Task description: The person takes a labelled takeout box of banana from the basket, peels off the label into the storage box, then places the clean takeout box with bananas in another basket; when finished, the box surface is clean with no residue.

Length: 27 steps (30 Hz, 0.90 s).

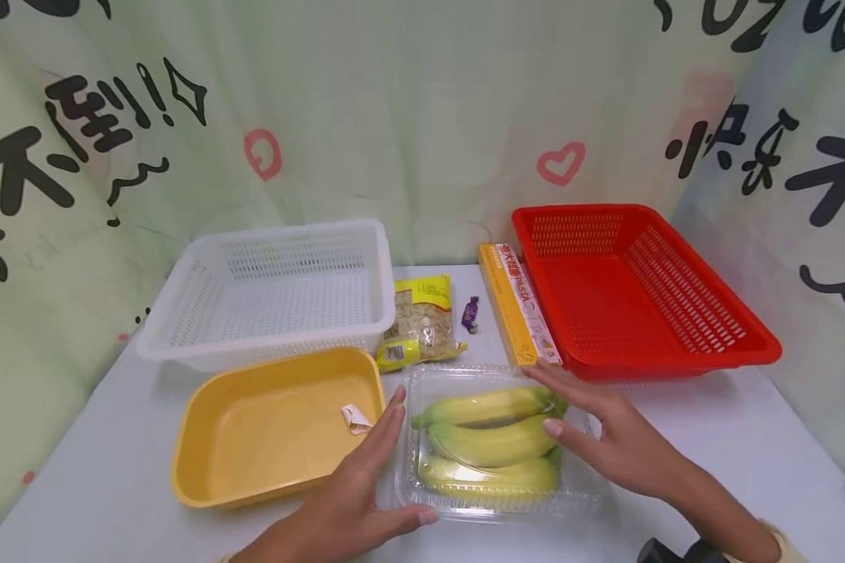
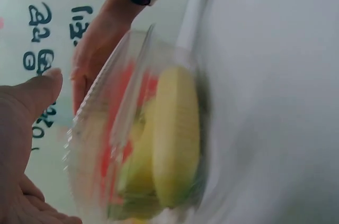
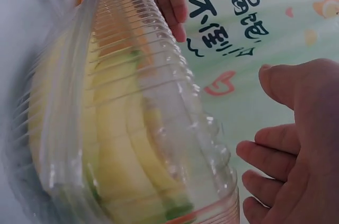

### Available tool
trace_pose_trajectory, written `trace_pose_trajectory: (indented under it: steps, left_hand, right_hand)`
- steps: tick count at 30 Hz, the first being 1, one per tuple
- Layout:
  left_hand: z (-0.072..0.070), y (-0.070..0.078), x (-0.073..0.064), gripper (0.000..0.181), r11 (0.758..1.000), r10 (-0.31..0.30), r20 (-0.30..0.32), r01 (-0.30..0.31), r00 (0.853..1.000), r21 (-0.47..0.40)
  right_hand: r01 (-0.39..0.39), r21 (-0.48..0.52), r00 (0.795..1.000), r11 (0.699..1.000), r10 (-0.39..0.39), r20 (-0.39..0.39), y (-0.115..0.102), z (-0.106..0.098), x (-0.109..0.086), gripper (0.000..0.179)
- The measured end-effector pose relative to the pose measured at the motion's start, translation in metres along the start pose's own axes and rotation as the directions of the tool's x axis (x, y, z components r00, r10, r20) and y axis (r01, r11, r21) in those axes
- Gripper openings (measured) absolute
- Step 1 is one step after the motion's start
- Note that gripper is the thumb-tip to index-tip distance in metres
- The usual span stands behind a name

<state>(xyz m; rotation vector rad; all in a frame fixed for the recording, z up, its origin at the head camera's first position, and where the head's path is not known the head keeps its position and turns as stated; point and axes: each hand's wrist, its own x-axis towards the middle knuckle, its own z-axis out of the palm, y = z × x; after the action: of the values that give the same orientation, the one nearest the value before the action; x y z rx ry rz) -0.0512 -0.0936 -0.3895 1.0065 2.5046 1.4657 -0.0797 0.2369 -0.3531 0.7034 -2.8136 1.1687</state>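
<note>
A clear plastic clamshell box (image 1: 489, 508) with several yellow-green bananas (image 1: 496, 442) inside sits at the front of the table, its lid down over them. My left hand (image 1: 359, 489) is beside the box's left edge, fingers straight and thumb spread toward its front. Over the right side is my right hand (image 1: 616, 438), fingers extended and thumb apart. In the right wrist view a gap shows between the right hand (image 3: 296, 144) and the box's ribbed lid (image 3: 175, 86). The left wrist view shows the left hand (image 2: 24, 144) holding nothing.
Left of the box lies a yellow tray (image 1: 253, 438) with a crumpled wrapper (image 1: 356, 420). Behind are a white basket (image 1: 282, 305), a yellow-labelled food bag (image 1: 422, 320), a purple-wrapped candy (image 1: 470, 314), a pasta box (image 1: 514, 301) and a red basket (image 1: 605, 305). A printed curtain (image 1: 429, 117) encloses the table.
</note>
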Motion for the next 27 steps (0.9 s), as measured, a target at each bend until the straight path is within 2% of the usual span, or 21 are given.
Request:
trace_pose_trajectory:
  steps: [5,11,14,20,24,27]
  left_hand:
    - [0.015,0.002,0.001,0.11,0.994,-0.109,0.012,0.109,0.994,-0.009]
    - [0.024,-0.001,0.003,0.115,0.989,-0.148,-0.018,0.148,0.989,0.002]
    - [0.027,-0.004,0.003,0.117,0.989,-0.149,-0.031,0.149,0.988,0.01]
    - [0.031,-0.009,0.008,0.121,0.994,-0.102,-0.079,0.104,0.992,0.02]
    - [0.032,-0.01,0.011,0.122,0.994,-0.102,-0.06,0.104,0.993,0.017]
    - [0.031,-0.01,0.012,0.118,0.994,-0.111,-0.036,0.111,0.993,0.007]
  right_hand:
    - [-0.021,-0.056,1.0,0.998,0.021,0.016,0.004,-0.001,-0.013,0.074]
    - [-0.087,-0.034,0.996,0.996,0.088,0.035,0.013,-0.007,-0.027,0.09]
    - [-0.109,-0.004,0.993,0.994,0.11,0.054,0.019,-0.007,-0.032,0.097]
    - [-0.135,0.102,0.978,0.986,0.115,0.176,0.03,-0.006,-0.039,0.115]
    - [-0.126,0.138,0.97,0.982,0.093,0.225,0.039,-0.006,-0.042,0.125]
    - [-0.183,0.181,0.956,0.966,0.132,0.262,0.043,-0.004,-0.043,0.128]
